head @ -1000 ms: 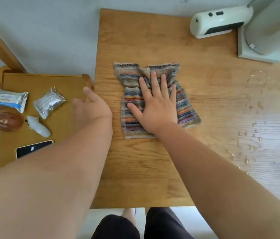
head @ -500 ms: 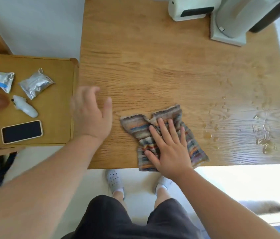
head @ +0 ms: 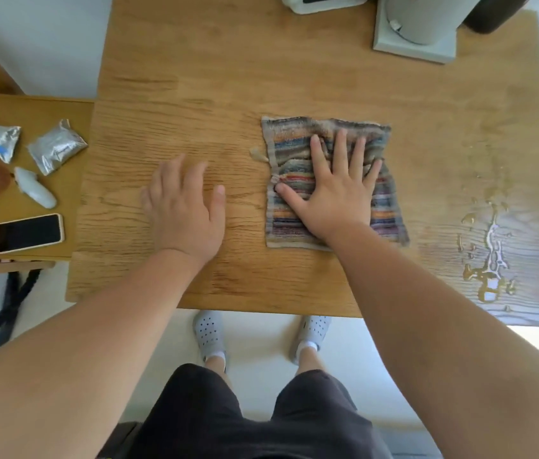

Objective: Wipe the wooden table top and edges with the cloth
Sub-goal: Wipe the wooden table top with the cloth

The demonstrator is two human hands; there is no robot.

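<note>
Desk (head: 261, 77): striped cloth (head: 294, 144) under R hand (head: 331, 193), grip spread flat; L hand (head: 183, 207) grip spread, on wood; water (head: 490, 246) at R.

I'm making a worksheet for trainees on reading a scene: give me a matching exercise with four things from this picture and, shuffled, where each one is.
Things:
1. striped cloth
2. phone
3. spilled water
4. left hand

Places:
A. on the side stand left of the table
B. flat on bare wood, left of the cloth
C. under the right hand
D. near the table's right edge

Pairs: 1-C, 2-A, 3-D, 4-B
</note>
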